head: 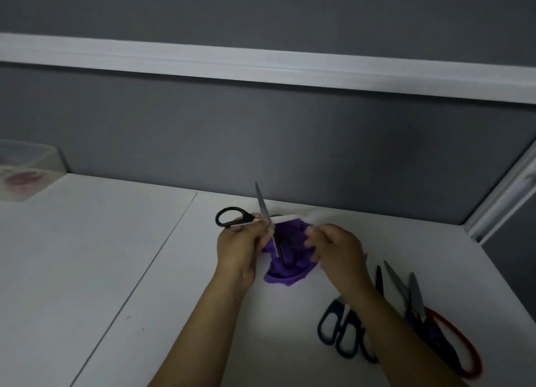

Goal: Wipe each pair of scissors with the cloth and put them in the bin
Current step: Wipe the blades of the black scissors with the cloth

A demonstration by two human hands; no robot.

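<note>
Hands meet over the table [87, 270], toward its far edge: the left hand [237, 250] grips the black-handled scissors [232, 217] just below the finger loops, and the right hand [336, 247] has its fingers bunched into the purple cloth [285, 267], which hangs from that grip toward the table. The scissors are spread open, with one blade sticking up and away and the other running down into the folds of the cloth, so this pair looks to be mid-wipe and not yet ready for the bin. Near the right edge of the table, beside the right forearm, lie more scissors: a blue-handled pair [339, 328], partly hidden by the arm, and just beyond it a red-handled pair [464, 346] overlapping something dark that may be a further pair — the count is unclear. By my reading these wait their turn, unwiped. The bin [29, 166], a translucent tub, stands at the far left corner, well apart from the hands. A reddish shape shows through its wall and could be a pair already dropped in, but it is too blurred to tell. At best a small part is done — most of the wiping and all the binning of the pairs in view remains.
</note>
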